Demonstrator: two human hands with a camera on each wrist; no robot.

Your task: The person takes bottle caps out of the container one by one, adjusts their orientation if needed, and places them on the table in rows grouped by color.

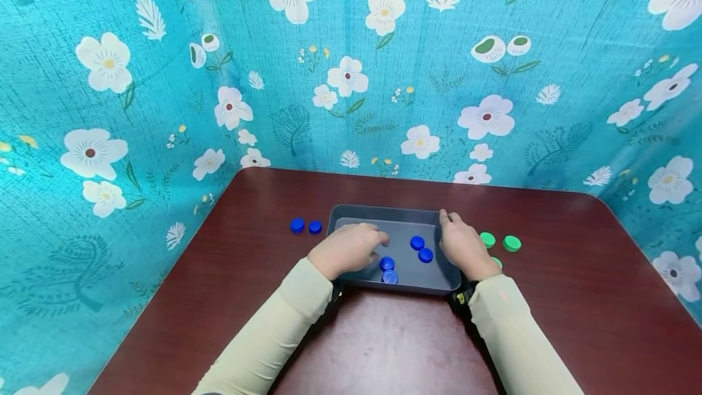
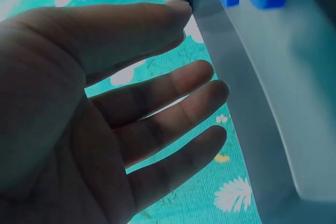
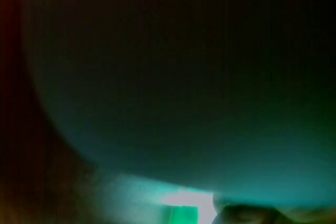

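Observation:
A dark grey rectangular tray [image 1: 406, 288] lies on the table with several blue bottle caps [image 1: 417, 242] inside, two of them touching near its front wall. My left hand [image 1: 351, 249] hovers over the tray's left part, fingers apart and loosely bent. In the left wrist view, nothing sits between that hand's thumb and fingers [image 2: 173, 93]. At the tray's right wall, my right hand [image 1: 465, 247] grips the rim, its fingertips towards the far right corner. A dark, blurred surface fills most of the right wrist view.
Two blue caps [image 1: 297, 225] lie on the table left of the tray. Green caps [image 1: 512, 243] lie to its right, one partly hidden by my right wrist. The reddish-brown table [image 1: 263, 200] meets a turquoise flowered curtain [image 1: 351, 133] at its far edge.

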